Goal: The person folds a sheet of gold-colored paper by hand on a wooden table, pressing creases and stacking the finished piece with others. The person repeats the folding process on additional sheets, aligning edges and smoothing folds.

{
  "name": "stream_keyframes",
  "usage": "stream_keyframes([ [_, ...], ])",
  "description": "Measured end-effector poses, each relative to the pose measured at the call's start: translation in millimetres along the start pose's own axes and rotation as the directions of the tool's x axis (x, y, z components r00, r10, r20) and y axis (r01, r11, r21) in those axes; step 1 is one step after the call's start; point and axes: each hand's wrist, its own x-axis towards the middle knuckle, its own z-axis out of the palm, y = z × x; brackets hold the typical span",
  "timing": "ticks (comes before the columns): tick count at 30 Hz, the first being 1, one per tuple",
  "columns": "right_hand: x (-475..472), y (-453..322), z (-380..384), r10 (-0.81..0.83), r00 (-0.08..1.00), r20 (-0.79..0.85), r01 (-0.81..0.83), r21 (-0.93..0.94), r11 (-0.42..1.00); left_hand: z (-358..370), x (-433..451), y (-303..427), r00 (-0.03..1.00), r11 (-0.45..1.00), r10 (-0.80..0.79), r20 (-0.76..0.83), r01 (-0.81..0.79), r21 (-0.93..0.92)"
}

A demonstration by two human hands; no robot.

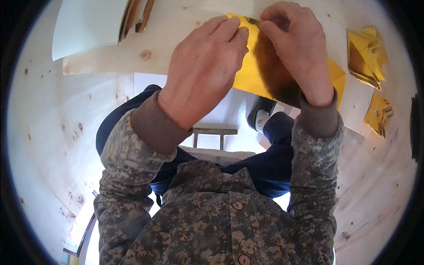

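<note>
A shiny gold foil sheet lies at the near edge of the pale wooden table, partly under my hands. Over its left part is my left hand, its fingers curled at the sheet's far left corner; its fingertips are partly hidden, so whether it grips the foil is unclear. My right hand is above the sheet's right part, thumb and forefinger pinched together at a small dark edge near the far side of the foil. A dark reflection shows on the sheet below that hand.
Folded gold foil pieces lie on the right, with a smaller folded gold stack nearer. A pale sheet and brown-edged strips are at the far left. The wooden tabletop ends above my knees.
</note>
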Motion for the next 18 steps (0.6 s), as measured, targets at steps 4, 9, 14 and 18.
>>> stream_keyframes([
  [4, -5.9, 5.7, -8.3, -0.063, 0.993, -0.101, 0.062, -0.006, 0.998, 2.1, -3.7, 1.0, 0.998, 1.000, -0.019, -0.067, 0.020, 0.020],
  [9, -39.8, 16.3, -13.7, -0.151, 0.956, -0.253, 0.145, -0.042, 0.989, 4.9, -4.7, -1.1, 0.999, 1.000, -0.019, -0.038, 0.020, 0.018],
  [14, -66.8, 17.1, -30.3, 0.004, 0.987, -0.159, -0.003, 0.010, 1.000, -0.1, -4.9, 1.0, 0.999, 0.999, -0.045, 0.024, 0.045, 0.000],
  [18, -76.6, 20.0, -44.3, 0.086, 0.979, -0.186, -0.074, 0.073, 0.995, -3.5, -6.0, 2.3, 1.000, 0.999, -0.030, 0.000, 0.030, -0.024],
])
